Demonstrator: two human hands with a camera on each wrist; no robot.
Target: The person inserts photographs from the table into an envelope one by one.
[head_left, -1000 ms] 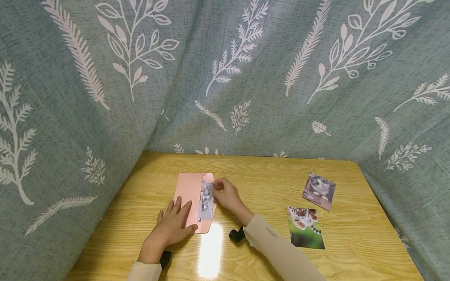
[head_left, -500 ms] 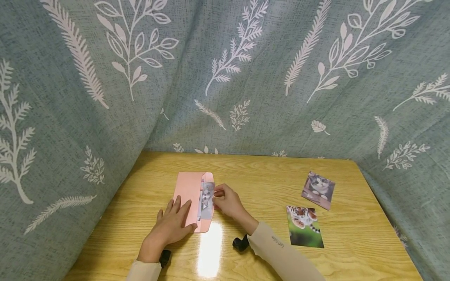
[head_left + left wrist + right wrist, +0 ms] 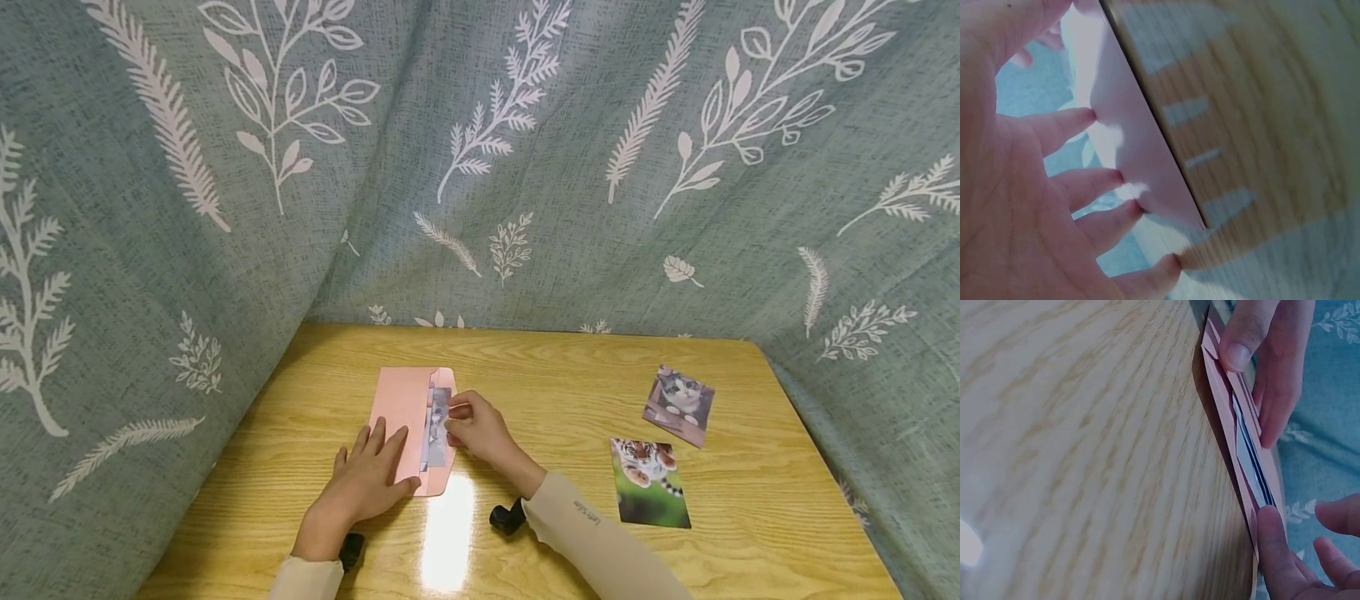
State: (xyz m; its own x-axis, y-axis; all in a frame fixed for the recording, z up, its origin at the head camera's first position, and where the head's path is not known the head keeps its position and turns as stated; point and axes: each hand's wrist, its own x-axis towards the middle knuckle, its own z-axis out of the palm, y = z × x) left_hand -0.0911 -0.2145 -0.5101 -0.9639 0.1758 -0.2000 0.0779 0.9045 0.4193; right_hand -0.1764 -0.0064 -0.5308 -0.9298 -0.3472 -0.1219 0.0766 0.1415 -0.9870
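A pink envelope (image 3: pixel 405 396) lies on the table, its flap side facing right. A greyish kitten photo (image 3: pixel 439 433) sits partly inside the opening, with other paper edges just visible beside it. My left hand (image 3: pixel 367 483) rests with spread fingers on the envelope's lower left part, thumb near its bottom edge. At the photo's right edge is my right hand (image 3: pixel 483 429). In the right wrist view, one fingertip of the right hand (image 3: pixel 1282 562) touches the envelope opening by the photo (image 3: pixel 1250 465), while its other visible fingers stand apart from it.
A tiger cub photo (image 3: pixel 651 483) and a grey-and-white cat photo (image 3: pixel 680 406) lie on the wooden table (image 3: pixel 547 367) to the right. A patterned blue-green cloth (image 3: pixel 480 250) hangs behind and along the sides.
The kitten photo has slid slightly left into the envelope. My right hand shifted down along the photo's edge, then left with it. My left hand has stayed in place.
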